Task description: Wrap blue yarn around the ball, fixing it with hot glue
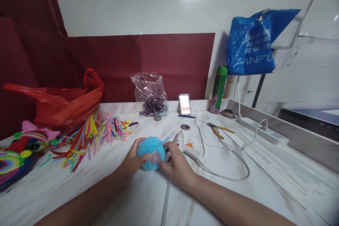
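At the lower center of the frame, the left hand (136,156) and right hand (174,164) pinch opposite sides of a blue coiled disc (149,146). Beyond, right of center, lies a glue gun (189,150); farther, at upper right, hangs a blue bag (250,47).

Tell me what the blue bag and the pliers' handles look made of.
Blue bag: probably thin plastic, glossy, judging by its creases and highlights. Pliers' handles: smooth yellow, possibly plastic or rubber; too small to tell.
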